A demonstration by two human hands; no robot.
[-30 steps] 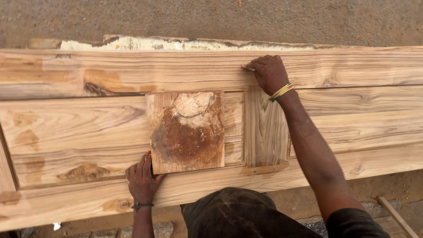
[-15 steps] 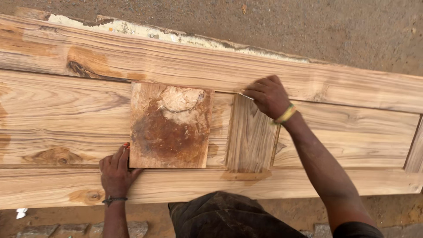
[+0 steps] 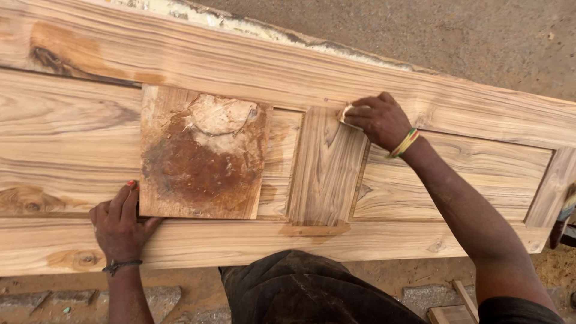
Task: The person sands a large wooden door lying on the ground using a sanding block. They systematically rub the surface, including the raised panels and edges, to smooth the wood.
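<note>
Wooden door (image 3: pixel 180 60) cut off by the left, top and right edges of the frame. Small folded piece, likely sandpaper (image 3: pixel 346 111), mostly hidden under the fingers of the right hand (image 3: pixel 379 120); kind not certain. Right arm cut off at lower right, left forearm at the bottom edge. Stained square board (image 3: pixel 201 153) covering part of a recessed panel. Object at the far right edge (image 3: pixel 564 219) too cropped to tell.

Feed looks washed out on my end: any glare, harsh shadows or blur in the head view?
Head view: soft, even daylight, no glare on the wooden door; only faint shadows under the right hand and left hand; hands and stained square board are sharp; the door's edges bow slightly, suggesting wide-lens distortion.
</note>
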